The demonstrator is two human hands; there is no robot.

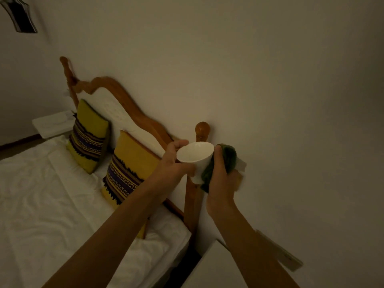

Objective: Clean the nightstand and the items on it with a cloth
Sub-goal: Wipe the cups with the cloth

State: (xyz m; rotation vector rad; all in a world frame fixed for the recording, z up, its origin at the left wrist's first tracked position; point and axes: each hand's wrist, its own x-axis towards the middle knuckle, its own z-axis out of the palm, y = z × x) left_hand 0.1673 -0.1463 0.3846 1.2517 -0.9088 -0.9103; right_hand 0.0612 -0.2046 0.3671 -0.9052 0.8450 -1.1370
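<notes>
Both arms are stretched out toward the wall, and between them a white cup (196,160) is held up in the air, tilted so its open mouth faces back toward the person. The left hand (173,161) grips the cup from its left side, thumb up by the rim and fingers curled around the near wall. The right hand (220,173) is closed around a dark green cloth (227,161), pressing it against the right side of the cup; part of the cloth bunches above the knuckles and a fold hangs below the cup's base.

Just behind the hands stands a wooden bedpost (202,129) with a round knob, part of a curved wooden headboard (133,107) that runs off to the left of the left hand. Two yellow patterned pillows (128,169) lean against it, on a bed with a rumpled white sheet (52,194) beneath the left forearm.

Below the right forearm, close to the wall, a white nightstand (216,265) shows its top, with a flat, pale object (284,254) lying along the wall just right of the arm; what it is, I can't make out in the dim light.
</notes>
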